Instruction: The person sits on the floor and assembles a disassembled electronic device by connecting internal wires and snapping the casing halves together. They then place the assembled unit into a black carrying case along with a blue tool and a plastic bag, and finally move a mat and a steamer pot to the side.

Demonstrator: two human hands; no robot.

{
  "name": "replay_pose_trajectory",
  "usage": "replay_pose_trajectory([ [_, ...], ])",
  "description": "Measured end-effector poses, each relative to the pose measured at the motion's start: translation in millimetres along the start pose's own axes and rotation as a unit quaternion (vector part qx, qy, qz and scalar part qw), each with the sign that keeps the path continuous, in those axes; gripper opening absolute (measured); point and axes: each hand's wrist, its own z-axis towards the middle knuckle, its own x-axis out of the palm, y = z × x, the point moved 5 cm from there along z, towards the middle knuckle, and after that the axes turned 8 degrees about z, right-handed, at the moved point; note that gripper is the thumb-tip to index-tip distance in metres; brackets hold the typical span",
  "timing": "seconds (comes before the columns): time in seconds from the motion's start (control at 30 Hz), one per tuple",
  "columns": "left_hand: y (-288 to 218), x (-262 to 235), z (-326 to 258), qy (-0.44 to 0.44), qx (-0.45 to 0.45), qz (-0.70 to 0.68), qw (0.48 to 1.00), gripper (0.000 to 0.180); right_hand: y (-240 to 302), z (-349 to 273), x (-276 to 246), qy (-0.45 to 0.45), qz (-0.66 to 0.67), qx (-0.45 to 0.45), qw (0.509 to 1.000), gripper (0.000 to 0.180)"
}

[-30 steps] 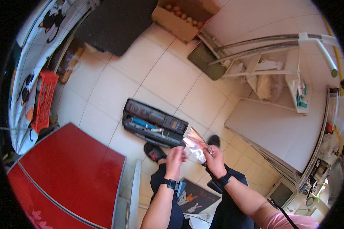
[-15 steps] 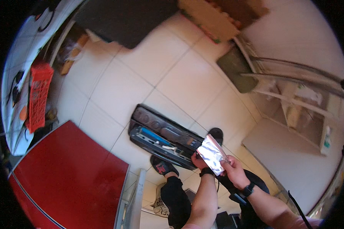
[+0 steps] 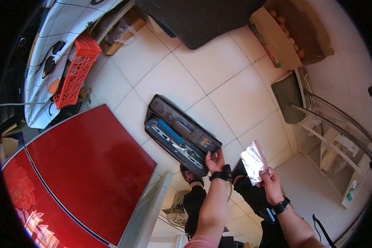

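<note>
- The relation I judge to matter most is at the right-hand end of the dark case (image 3: 169,148): it lies unfolded on the tiled floor (image 3: 182,78), forward and to the left of the left hand (image 3: 215,161), whose fingertips are at the corner of that end.
- I read the case's long axis as a diagonal, from far left down to near right, so the length of it stretches away from those fingers; a blue tool (image 3: 169,130) inside lies along the same line.
- The left hand is clearly the nearer one to the case; the right hand (image 3: 271,187) is off to the right, well apart from it.
- The left fingers look partly curled, but I can't make out from my feed how wide they stand, or whether they grip the case edge or only rest on it.
- The right thumb and fingers are closed in a pinch on a shiny silver pouch (image 3: 253,160), gripping it by its lower right edge.
- The pouch reaches up and left from that pinch, its long axis steep, held apart from the case and near the left hand's right side.
</note>
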Motion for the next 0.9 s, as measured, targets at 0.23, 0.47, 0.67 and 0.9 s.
replay_pose_trajectory([
  [0.23, -119, 91, 26, 0.036, 0.069, 0.09, 0.993, 0.024, 49, -17, 39, 0.033, -0.039, -0.022, 0.998, 0.016],
  [0.47, -197, 93, 6, -0.052, -0.033, 0.189, 0.98, 0.049, 120, -48, 151, 0.023, -0.112, -0.032, 0.993, 0.016],
  [0.67, -263, 77, 5, -0.152, 0.094, 0.09, 0.98, 0.081, 217, -46, 269, 0.068, -0.039, -0.025, 0.997, 0.019],
  [0.9, -277, 102, 16, 0.108, 0.06, -0.13, 0.984, 0.087, 223, 35, 393, 0.224, -0.152, 0.033, 0.962, 0.013],
])
